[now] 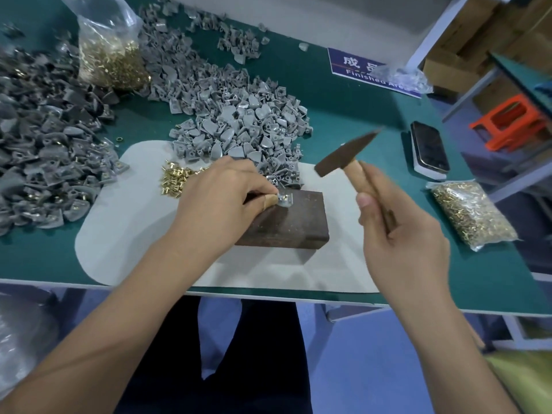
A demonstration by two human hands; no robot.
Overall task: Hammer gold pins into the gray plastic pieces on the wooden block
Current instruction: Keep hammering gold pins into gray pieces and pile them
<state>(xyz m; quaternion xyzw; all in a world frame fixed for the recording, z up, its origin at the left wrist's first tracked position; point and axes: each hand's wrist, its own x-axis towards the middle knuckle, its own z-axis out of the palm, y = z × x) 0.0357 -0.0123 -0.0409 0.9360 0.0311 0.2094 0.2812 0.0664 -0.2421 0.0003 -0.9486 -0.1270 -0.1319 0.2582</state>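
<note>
A dark wooden block [294, 222] lies on a pale mat [128, 231] near the table's front edge. My left hand [221, 201] pinches a gray plastic piece [285, 200] at the block's far left corner; a gold pin glints in it. My right hand [400, 237] grips the wooden handle of a hammer [343, 155], whose dark head is raised above and to the right of the block, blurred. A small heap of loose gold pins [174, 179] lies on the mat left of my left hand.
A big pile of gray pieces [239, 121] spreads behind the block, and a darker pile [44, 150] sits at the left. Bags of gold pins stand at the back left [110, 55] and right [472, 215]. A phone [430, 150] lies at the right.
</note>
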